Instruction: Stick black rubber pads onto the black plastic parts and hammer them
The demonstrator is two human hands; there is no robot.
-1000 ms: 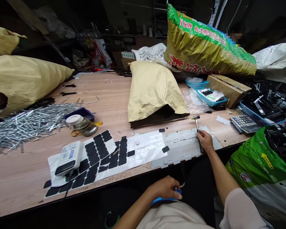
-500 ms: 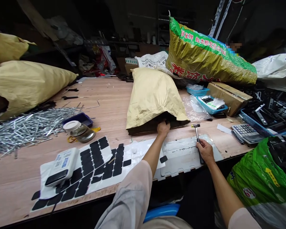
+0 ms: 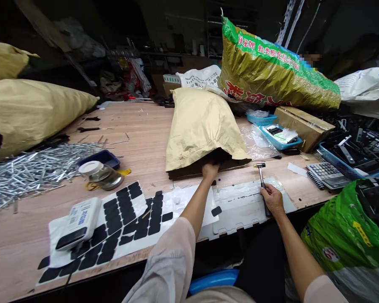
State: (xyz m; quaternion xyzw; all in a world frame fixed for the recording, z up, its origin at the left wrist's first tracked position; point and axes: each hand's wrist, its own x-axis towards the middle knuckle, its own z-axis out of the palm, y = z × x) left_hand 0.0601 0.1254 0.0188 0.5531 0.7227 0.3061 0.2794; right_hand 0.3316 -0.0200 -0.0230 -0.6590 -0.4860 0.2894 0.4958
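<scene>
My left hand (image 3: 210, 171) reaches into the dark mouth of a yellowish paper sack (image 3: 202, 122) that lies on the workbench. Its fingers are hidden inside the opening, so what they touch does not show. My right hand (image 3: 272, 198) is wrapped round the handle of a small hammer (image 3: 261, 179), which stands upright with its yellow-tipped head on top. Under the hammer lies a white board (image 3: 240, 204) at the bench edge. Left of it, black rounded adhesive pads (image 3: 145, 219) sit on white backing sheets, with one loose black pad (image 3: 216, 211) nearer my left forearm.
Left are a pile of metal rods (image 3: 44, 172), a lidded jar (image 3: 105, 176), a dark blue tray (image 3: 105, 158) and a white device (image 3: 78, 225). Right are a calculator (image 3: 326, 174), blue baskets (image 3: 281, 136), a cardboard box (image 3: 303, 126) and a green sack (image 3: 341, 227). Another person is at the back.
My left hand has moved slightly left and deeper into the sack's mouth, its fingers now out of sight. The right hand keeps the hammer in the same place. The view has shifted a little.
</scene>
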